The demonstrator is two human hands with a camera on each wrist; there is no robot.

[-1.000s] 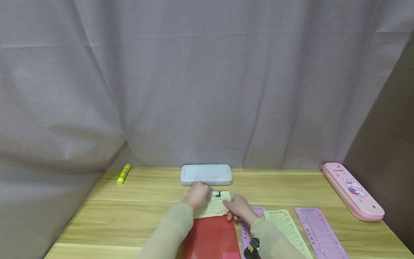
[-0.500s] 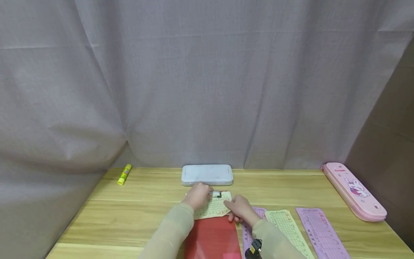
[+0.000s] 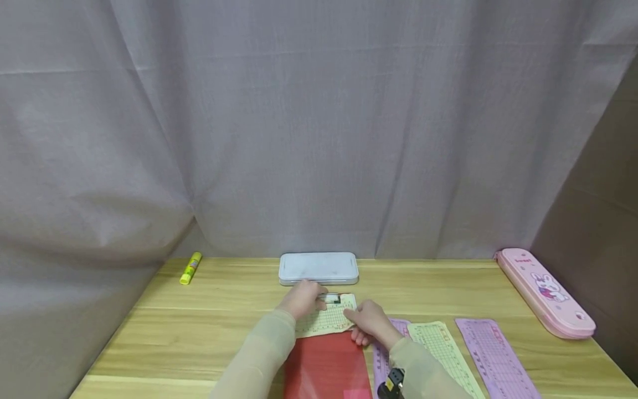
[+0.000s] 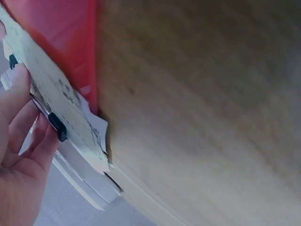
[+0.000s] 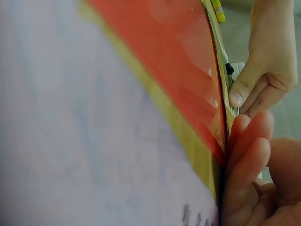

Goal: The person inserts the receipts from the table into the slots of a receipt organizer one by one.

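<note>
Near six o'clock, a translucent red plastic folder (image 3: 326,361) lies on the wood-grain table (image 3: 159,332), crinkled pale-yellow grid-printed paper (image 3: 333,320) across its twelve o'clock end. The left hand (image 3: 301,300) pinches a thin metal clip with black ends (image 4: 57,127); the right hand (image 3: 370,322) grips the paper's three o'clock edge, thumb on top. The paper is probably light, limp and easily torn, best held by its edges; the folder looks smooth, bendy, slippery.
</note>
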